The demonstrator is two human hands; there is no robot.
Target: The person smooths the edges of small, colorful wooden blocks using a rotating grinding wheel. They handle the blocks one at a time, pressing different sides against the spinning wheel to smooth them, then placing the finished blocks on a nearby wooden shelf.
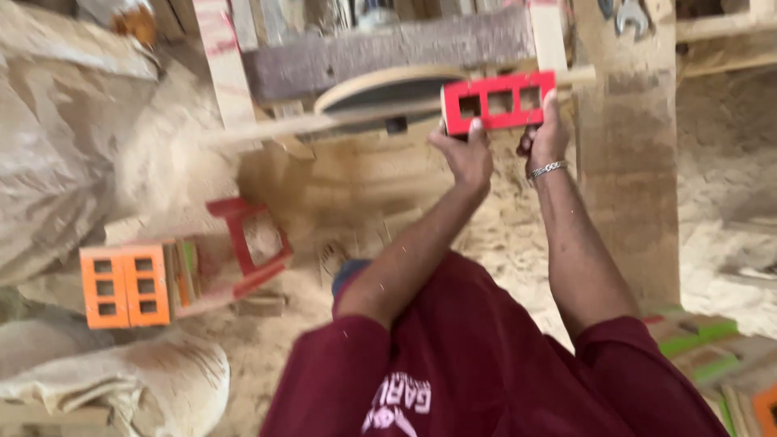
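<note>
Maroon shirt (486, 364) fills the bottom of the view, closest to the lens, with both sleeves pushed out ahead and the bare forearms reaching up and away toward the saw bench.

At the far end of those arms is a red wooden block (499, 102) with three square holes cut through it, lying long-side horizontal. It sits right at the edge of the counter (388, 48), just past the rim of a round disc (380, 89) set into the bench, and on top of a thin pale strip of wood (324, 121) that runs off to the left.

Left hand (463, 154) comes up from underneath, grip clamped on the lower left corner of the block, fingertips on the red face and thumb below. Right hand (545, 137) has a silver bracelet (546, 169) on the wrist and holds the lower right end, one finger lying up along the block's right edge. So the block spans between the two grips, above both palms. Both wrists are bent back a bit, elbows lower and closer to the body.

Off to the left on the sawdust-covered floor (324, 210) there's an orange block (125, 285) with two columns of holes, and a red frame piece (247, 243) just beside it. Everything is a bit motion-blurred.
</note>
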